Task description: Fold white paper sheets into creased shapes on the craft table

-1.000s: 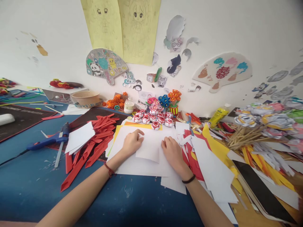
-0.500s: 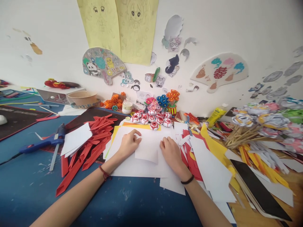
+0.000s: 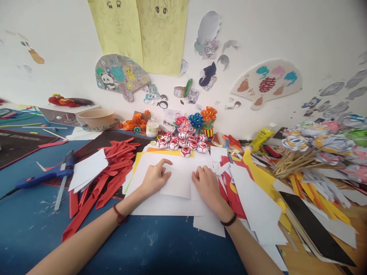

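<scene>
A small white paper sheet (image 3: 179,183) lies on larger white sheets (image 3: 169,208) between my hands. My left hand (image 3: 156,176) rests at its left side, with thumb and index finger apart and the other fingers partly hidden. At the sheet's right edge is my right hand (image 3: 205,183), its fingers curled and pressed together on the paper. Just beyond the sheets stand several red-and-white folded paper flowers (image 3: 185,151). A heap of folded red paper strips (image 3: 114,164) lies left of my left hand, partly beneath a stack of white paper pieces (image 3: 87,170).
A blue glue gun (image 3: 47,177) lies at the left on the blue table. To the right are white and red paper pieces (image 3: 255,198), a dark-screened phone (image 3: 315,225) and stick-stemmed paper flowers (image 3: 295,147). A beige bowl (image 3: 97,117) stands near the wall.
The view has shifted slightly. My left thumb and index finger look a little further apart. My right hand keeps nearly the same place and pose beside the small sheet.
</scene>
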Demonstrator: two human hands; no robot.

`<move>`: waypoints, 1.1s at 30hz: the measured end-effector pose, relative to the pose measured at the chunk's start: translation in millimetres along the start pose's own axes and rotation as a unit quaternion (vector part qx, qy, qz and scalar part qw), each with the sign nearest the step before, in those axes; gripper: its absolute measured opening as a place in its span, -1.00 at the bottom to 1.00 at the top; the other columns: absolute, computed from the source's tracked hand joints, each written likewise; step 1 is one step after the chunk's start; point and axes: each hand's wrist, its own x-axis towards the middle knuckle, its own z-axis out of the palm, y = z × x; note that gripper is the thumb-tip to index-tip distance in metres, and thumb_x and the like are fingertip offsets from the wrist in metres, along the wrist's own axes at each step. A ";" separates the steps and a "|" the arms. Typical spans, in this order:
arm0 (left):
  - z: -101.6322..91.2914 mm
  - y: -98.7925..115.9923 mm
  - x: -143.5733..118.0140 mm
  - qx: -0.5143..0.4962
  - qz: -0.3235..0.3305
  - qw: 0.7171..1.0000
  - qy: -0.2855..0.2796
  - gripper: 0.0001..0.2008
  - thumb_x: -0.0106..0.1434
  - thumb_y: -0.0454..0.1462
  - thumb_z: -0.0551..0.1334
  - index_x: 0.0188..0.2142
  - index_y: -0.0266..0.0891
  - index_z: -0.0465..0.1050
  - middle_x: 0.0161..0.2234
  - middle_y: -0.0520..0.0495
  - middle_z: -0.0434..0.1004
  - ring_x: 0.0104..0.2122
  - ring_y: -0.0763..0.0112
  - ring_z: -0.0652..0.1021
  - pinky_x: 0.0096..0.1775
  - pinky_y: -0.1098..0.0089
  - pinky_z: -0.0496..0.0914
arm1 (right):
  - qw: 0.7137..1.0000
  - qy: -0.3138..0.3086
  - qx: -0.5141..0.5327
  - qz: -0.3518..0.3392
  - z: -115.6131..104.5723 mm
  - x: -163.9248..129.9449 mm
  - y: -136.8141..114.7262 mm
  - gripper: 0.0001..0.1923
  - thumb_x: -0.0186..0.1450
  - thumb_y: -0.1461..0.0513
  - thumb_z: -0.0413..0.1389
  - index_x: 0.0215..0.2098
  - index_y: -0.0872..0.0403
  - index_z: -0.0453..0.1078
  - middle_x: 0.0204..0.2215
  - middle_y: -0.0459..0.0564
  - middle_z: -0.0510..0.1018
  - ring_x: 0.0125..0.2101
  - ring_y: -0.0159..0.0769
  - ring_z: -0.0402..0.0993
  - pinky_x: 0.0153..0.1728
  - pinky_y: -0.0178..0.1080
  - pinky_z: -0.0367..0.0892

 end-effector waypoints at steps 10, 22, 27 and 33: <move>1.0 0.5 -5.0 0.043 0.044 0.998 0.010 -0.73 0.18 -0.33 0.07 -0.11 -0.14 0.32 -0.70 0.22 0.13 -0.65 0.45 0.21 -0.42 0.46 0.13 | 1.000 0.009 -0.021 0.007 2.0 -2.7 -1.2 -0.83 0.33 0.20 0.00 -0.43 0.04 0.23 -0.40 -0.01 0.37 -0.41 -0.24 0.27 -0.41 -0.22 0.07; -0.2 0.8 -6.5 0.046 0.048 0.998 0.000 -0.73 0.21 -0.34 0.04 -0.10 -0.14 0.30 -0.68 0.20 0.16 -0.64 0.43 0.24 -0.42 0.45 0.12 | 0.999 0.027 -0.025 0.012 4.7 -5.2 0.3 -0.80 0.34 0.18 -0.01 -0.45 0.02 0.20 -0.43 -0.01 0.36 -0.43 -0.23 0.27 -0.43 -0.21 0.07; -0.9 -0.1 -7.5 0.034 0.049 0.998 0.002 -0.72 0.20 -0.34 0.05 -0.09 -0.14 0.30 -0.69 0.22 0.14 -0.64 0.44 0.23 -0.43 0.46 0.11 | 0.999 0.022 -0.027 0.028 0.6 -6.7 -2.7 -0.81 0.35 0.18 -0.01 -0.43 0.03 0.21 -0.42 0.00 0.35 -0.42 -0.24 0.26 -0.41 -0.21 0.08; -2.1 -0.9 -8.1 0.025 0.045 0.999 0.002 -0.72 0.20 -0.34 0.06 -0.09 -0.14 0.30 -0.70 0.23 0.11 -0.65 0.44 0.23 -0.43 0.45 0.12 | 0.998 0.013 -0.038 0.045 0.0 -7.7 -2.8 -0.81 0.35 0.18 -0.02 -0.42 0.04 0.22 -0.42 0.00 0.35 -0.39 -0.22 0.27 -0.39 -0.20 0.07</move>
